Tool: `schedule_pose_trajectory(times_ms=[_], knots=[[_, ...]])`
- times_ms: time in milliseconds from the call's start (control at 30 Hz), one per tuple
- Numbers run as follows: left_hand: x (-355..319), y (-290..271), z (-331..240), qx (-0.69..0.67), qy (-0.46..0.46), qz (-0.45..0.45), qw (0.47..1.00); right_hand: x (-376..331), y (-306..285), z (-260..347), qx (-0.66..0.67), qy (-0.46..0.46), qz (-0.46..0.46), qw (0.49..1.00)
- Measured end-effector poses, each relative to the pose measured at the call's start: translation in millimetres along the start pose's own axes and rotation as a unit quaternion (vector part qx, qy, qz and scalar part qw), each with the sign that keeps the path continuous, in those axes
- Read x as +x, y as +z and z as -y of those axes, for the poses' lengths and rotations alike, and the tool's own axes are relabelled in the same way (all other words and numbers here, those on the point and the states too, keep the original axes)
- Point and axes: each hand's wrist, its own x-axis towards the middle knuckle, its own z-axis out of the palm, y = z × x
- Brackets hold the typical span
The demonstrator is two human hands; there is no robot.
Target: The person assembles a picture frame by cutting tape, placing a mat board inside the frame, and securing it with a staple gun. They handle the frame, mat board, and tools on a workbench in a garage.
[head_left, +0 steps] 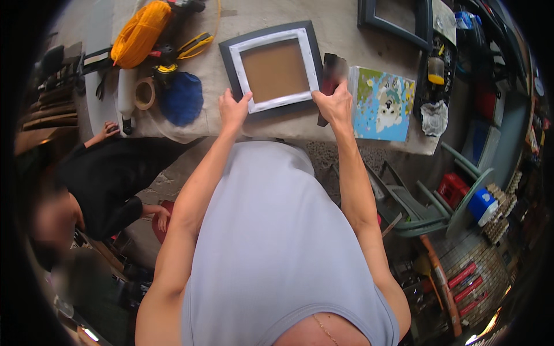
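A dark grey picture frame point(226, 57) lies on the cloth-covered table point(340, 34) in front of me. Set in it is a stretched canvas seen from its back, with white folded edges point(235, 64) around a brown panel point(276, 69). My left hand point(234, 109) grips the near left corner, thumb on the white edge. At the near right corner my right hand point(334, 105) is closed, thumb on the edge; its other fingers are partly hidden. Beside that hand is a dark, partly blurred object point(330, 78). To its right lies a painting of a white animal on blue point(384, 106).
Another dark frame point(424, 29) lies at the far right. On the left are an orange rope coil point(141, 32), yellow-handled pliers point(196, 46), a tape roll point(145, 93) and a blue round piece point(182, 99). A person in black point(115, 179) sits at the left; green chairs point(430, 207) stand right.
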Motion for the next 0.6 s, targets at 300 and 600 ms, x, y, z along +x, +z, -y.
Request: schedule_pose_trajectory(times_ms=[300,600], knots=[[-0.8,8.4,-29.1,-0.004,-0.072,-0.036,0.997,50.3,32.3,-4.0,-0.161,0.031,0.017,0.986],[19.5,23.9,-37.9,-0.060,-0.064,-0.094,0.992,47.9,27.6,4.3,-0.108,0.079,0.023,0.991]])
